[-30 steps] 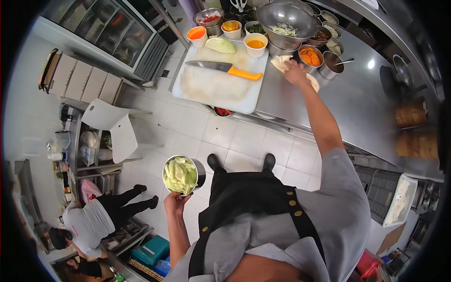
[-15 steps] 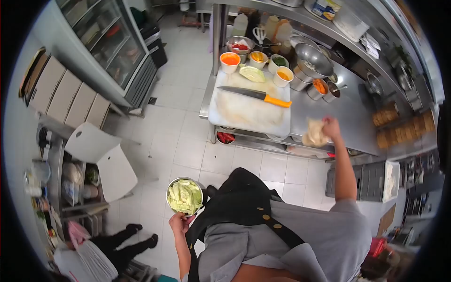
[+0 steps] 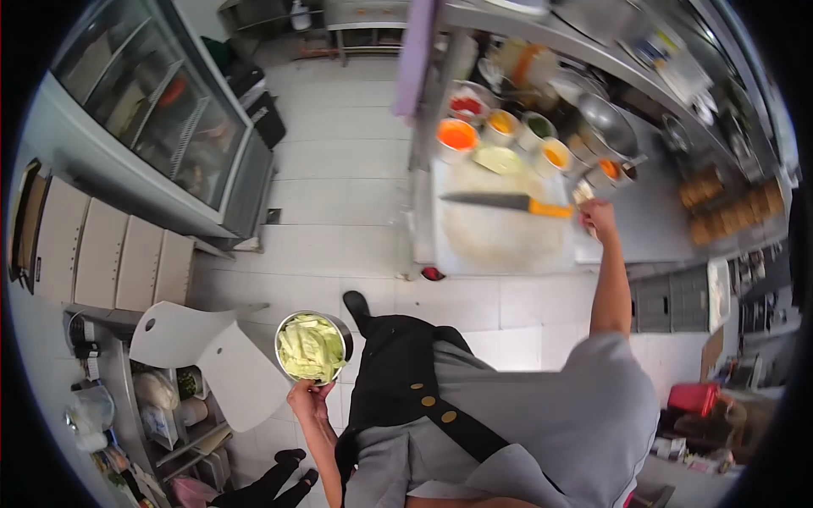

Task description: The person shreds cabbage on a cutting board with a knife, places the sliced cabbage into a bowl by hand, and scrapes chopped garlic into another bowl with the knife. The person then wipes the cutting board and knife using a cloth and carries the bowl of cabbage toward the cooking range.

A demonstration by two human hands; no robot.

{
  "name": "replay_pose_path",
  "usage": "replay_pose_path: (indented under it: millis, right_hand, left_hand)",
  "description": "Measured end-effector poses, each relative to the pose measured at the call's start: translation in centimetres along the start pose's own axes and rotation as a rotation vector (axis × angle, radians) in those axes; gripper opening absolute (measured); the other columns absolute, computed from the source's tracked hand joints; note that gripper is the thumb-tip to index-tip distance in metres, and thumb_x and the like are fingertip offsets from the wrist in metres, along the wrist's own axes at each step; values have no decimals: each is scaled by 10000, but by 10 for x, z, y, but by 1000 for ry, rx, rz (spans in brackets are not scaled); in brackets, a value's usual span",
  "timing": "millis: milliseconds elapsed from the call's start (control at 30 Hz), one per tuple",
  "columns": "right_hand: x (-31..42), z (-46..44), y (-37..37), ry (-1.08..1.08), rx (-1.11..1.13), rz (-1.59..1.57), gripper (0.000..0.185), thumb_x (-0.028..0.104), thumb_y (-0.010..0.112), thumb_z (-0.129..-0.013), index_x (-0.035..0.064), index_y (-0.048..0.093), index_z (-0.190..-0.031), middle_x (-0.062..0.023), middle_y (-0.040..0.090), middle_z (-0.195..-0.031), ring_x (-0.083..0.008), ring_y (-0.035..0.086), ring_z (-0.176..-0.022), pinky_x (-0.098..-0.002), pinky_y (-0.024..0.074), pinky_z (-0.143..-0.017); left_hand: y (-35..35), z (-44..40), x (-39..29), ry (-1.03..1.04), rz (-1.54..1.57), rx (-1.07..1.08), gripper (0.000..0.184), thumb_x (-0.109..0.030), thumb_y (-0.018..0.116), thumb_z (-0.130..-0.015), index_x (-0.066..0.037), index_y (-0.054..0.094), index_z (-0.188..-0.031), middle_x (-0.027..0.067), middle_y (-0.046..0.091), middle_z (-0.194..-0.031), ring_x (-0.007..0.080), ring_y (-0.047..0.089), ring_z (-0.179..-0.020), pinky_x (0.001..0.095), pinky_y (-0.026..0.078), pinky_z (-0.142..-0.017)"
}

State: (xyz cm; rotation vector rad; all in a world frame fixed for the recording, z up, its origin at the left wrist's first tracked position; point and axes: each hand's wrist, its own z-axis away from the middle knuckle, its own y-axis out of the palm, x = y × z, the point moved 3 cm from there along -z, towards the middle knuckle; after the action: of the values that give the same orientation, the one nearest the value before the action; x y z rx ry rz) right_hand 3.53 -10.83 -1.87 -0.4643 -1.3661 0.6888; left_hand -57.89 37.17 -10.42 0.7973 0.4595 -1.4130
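My left hand (image 3: 310, 398) holds a metal bowl (image 3: 348, 343) by its near rim, over the floor. Sliced cabbage (image 3: 310, 348) fills the bowl. At the counter, right of the cutting board (image 3: 500, 241), my right hand (image 3: 600, 220) is closed on a pale cloth (image 3: 583, 193), which is mostly hidden behind the fingers. A knife with a yellow handle (image 3: 550, 207) lies across the board. Behind it are a cabbage piece (image 3: 498, 160) and white tubs, one with orange contents (image 3: 457, 134).
A white chair (image 3: 233, 372) stands left of the bowl, near a glass-door fridge (image 3: 161, 110). Grey crates (image 3: 669, 302) are right of the counter. Another person's legs (image 3: 271, 487) show at the bottom left. A metal shelf (image 3: 542, 31) hangs above the counter.
The view has swung, so the counter sits further right. My right hand lifted the cloth off the counter and is now beside the board. My left hand still holds the bowl.
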Motion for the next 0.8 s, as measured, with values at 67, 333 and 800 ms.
replay_pose_path:
  millis: [67, 333, 800]
  right_hand:
    - [73, 28, 50, 137, 323, -447, 109, 61, 637, -739, -28, 625, -677, -117, 634, -630, -207, 633, -524, -333, 545, -492]
    - [310, 69, 286, -203, 1035, -224, 200, 90, 708, -833, 5, 715, -1013, -87, 715, -886, -143, 674, -814, -276, 549, -663]
    - [314, -181, 463, -70, -578, -202, 816, 135, 715, -724, -30, 266, -1386, -215, 571, -1172, -312, 610, -990, -365, 520, -816]
  left_hand:
    - [19, -22, -32, -10, -38, -39, 65, 38, 525, -708, 51, 496, -651, 128, 513, -652, 268, 587, -562, 494, 629, -580]
    - [118, -147, -144, -31, -147, -6, 87, 25, 568, -754, 29, 525, -679, 74, 504, -568, 191, 541, -465, 452, 624, -555]
    - [390, -422, -297, -58, -389, 323, 61, 94, 589, -724, 90, 529, -720, 172, 613, -733, 307, 668, -618, 483, 622, -557]
